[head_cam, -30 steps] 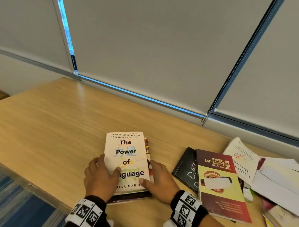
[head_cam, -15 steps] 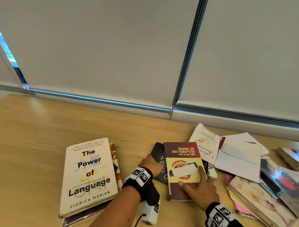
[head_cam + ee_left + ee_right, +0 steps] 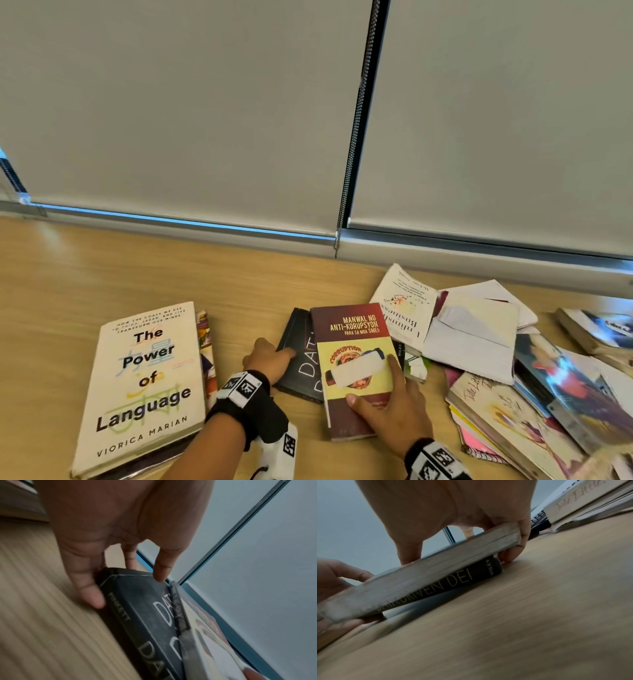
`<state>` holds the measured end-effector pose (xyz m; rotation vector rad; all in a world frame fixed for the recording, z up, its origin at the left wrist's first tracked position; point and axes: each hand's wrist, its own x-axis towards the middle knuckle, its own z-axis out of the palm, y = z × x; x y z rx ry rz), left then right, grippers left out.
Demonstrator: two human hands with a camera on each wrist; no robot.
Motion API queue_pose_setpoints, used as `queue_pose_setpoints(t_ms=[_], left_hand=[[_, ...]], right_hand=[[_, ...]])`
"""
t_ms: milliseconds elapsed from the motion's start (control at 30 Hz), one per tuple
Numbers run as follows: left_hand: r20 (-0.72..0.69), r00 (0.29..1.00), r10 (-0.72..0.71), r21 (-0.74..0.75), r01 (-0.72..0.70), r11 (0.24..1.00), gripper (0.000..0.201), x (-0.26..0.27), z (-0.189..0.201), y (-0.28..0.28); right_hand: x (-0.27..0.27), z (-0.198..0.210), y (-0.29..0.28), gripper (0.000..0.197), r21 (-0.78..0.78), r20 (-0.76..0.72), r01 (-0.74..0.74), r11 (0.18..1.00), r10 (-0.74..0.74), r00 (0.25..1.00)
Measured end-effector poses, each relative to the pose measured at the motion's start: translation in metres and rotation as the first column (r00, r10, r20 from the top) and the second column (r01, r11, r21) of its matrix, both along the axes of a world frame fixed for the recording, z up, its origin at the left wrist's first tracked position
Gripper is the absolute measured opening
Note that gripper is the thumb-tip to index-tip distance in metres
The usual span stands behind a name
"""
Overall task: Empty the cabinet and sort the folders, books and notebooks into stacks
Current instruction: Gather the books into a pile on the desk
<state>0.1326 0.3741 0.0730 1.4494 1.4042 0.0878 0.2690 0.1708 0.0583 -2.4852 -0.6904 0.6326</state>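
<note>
I am sorting books on the wooden table (image 3: 102, 274). My left hand (image 3: 267, 358) grips the near-left corner of the black book (image 3: 301, 363). My thumb is on its spine and my fingers lie on its cover. My right hand (image 3: 390, 407) holds the red and yellow book (image 3: 352, 363), which lies on top of the black book. My thumb and one finger press on its cover. From the right wrist view, my other fingers (image 3: 513, 555) curl under its right edge. That edge looks a little lifted.

Both books sit in the middle of the table. To the left is my stack, with the white book (image 3: 144, 387) on top. To the right is a messy pile of books and papers (image 3: 513, 359) that I still have to sort. I cannot see the cabinet from here.

I think I am picking up these two books together. Next I need to lift them as one and carry them left to the stack. I must hold tight so the top book does not slide off.
</note>
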Motion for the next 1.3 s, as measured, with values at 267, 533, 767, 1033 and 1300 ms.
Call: queue_pose_setpoints(t_ms=[267, 533, 767, 1033, 1300], left_hand=[[0.231, 0.972, -0.044, -0.037, 0.054, 0.998, 0.022, -0.018, 0.032, -0.022], [0.355, 0.929, -0.107, 0.248, 0.016, 0.969, 0.021, -0.055, 0.101, -0.002], [0.522, 0.842, -0.135, 0.359, -0.074, 0.93, 0.01, -0.118, 0.167, 0.016], [0.773, 0.584, 0.248, 0.033, -0.427, 0.904, 0.024, -0.16, 0.154, 0.041], [0.497, 0.85, 0.175, 0.042, -0.225, 0.973, 0.04, -0.242, 0.081, 0.021]], right_hand=[[0.008, -0.005, -0.011, 0.114, 0.159, -0.104, 0.094, 0.983, -0.078, 0.991], [0.022, -0.009, -0.034, 0.134, 0.139, -0.03, 0.099, 0.985, -0.096, 0.995], [-0.006, 0.074, 0.012, 0.093, 0.237, 0.203, -0.204, 0.95, 0.157, 0.966], [-0.096, 0.121, 0.097, 0.064, 0.671, -0.459, -0.191, 0.716, 0.604, 0.651], [-0.157, 0.077, 0.175, 0.03, 0.602, -0.544, -0.078, 0.794, 0.48, 0.688]])
